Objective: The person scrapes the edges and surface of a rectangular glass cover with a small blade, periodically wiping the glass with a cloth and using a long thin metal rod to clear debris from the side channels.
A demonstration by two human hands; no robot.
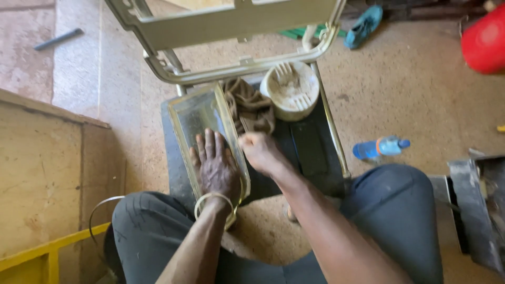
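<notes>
Glass panel: a clear rectangular glass panel (202, 118) with a yellowish rim lies tilted on the dark mat, along the mat's left edge, its near end toward the person's knees.
Left hand: the left hand (214, 167) lies flat on the near half of the panel, fingers spread and open, palm pressing down; a thin metal bangle (212, 199) circles the wrist.
Right hand: the right hand (261, 151) is closed into a loose fist just beside the panel's right rim, touching or nearly touching it; whether it grips anything cannot be told.
Cloth: a crumpled brown cloth (252, 108) sits on the mat just right of the panel's far half, near the right hand.
Bowl: a dirty white bowl (292, 89) rests at the mat's far right corner, beside the cloth.
Mat: the dark mat (310, 152) lies on the sandy floor between the person's knees and a pale metal frame (226, 26).
Frame: it stands at the mat's far edge, reaching over the bowl and cloth.
Floor: a blue plastic bottle (380, 147) lies well to the right of the mat; a teal shoe (364, 25) lies farther off, and a red container (486, 39) sits at the far right.
Left side: a wooden board (39, 179) stands by the left knee.
</notes>
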